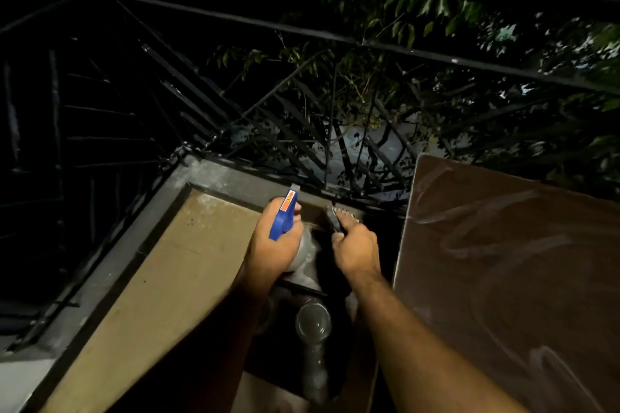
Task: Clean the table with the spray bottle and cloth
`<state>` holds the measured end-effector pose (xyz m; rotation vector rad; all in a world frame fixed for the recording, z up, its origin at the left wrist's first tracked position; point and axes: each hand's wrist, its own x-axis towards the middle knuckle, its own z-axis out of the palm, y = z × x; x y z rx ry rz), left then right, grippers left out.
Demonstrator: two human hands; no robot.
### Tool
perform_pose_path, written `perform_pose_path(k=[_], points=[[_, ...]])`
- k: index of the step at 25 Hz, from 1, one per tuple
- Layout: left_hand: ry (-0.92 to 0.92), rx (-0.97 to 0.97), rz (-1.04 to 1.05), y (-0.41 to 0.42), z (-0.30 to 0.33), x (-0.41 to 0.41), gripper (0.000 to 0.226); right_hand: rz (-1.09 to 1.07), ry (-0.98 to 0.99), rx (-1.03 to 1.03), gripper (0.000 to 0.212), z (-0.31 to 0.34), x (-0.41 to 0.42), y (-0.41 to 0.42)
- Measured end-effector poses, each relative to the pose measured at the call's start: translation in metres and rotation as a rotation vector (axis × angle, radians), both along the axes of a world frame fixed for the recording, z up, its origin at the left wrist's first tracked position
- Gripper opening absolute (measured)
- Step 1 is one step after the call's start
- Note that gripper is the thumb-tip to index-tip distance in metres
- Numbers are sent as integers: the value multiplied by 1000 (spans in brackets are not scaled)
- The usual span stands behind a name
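1. Landmark: the desk (503,278), a brown board at the right of the view, its surface marked with pale curved streaks. All places below are given relative to it.
2. Left hand (275,248): well to the left of the desk's left edge, over the tan floor (161,278) of a balcony. Its fingers are wrapped around the spray bottle (285,221), which has a blue trigger head and a clear body that shows pale beneath the palm.
3. Axis of the bottle: the head runs away from the person toward the railing (302,151), roughly parallel to the desk's left edge, so the nozzle does not face the desk.
4. Right hand (357,253): just left of the desk's left edge and the nearer of the two hands to it. Its fingers are curled closed on the cloth (339,216), a small patterned bundle that sticks out beyond the knuckles.
5. A clear bottle (313,325) lies on the floor below both hands, left of the desk.
6. Judgement: both tools are held beside the desk, not over it. The coming move likely turns on swinging the nozzle rightward to face the desk, with the cloth hand close enough to follow.
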<state>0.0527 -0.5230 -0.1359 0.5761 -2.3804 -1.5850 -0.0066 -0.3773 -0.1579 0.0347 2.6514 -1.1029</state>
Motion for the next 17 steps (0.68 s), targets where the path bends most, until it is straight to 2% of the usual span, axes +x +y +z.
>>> perform_pose_path(k=[5, 7, 12, 17], points=[[30, 29, 71, 35, 56, 12, 50, -8, 66, -44, 53, 60, 10, 40], [43, 51, 51, 53, 80, 18, 56, -17, 88, -74, 52, 85, 15, 60], [94, -23, -1, 102, 126, 21, 22, -71, 158, -145, 51, 133, 20, 103], [122, -89, -88, 154, 149, 15, 13, -126, 206, -178, 52, 164, 17, 161]])
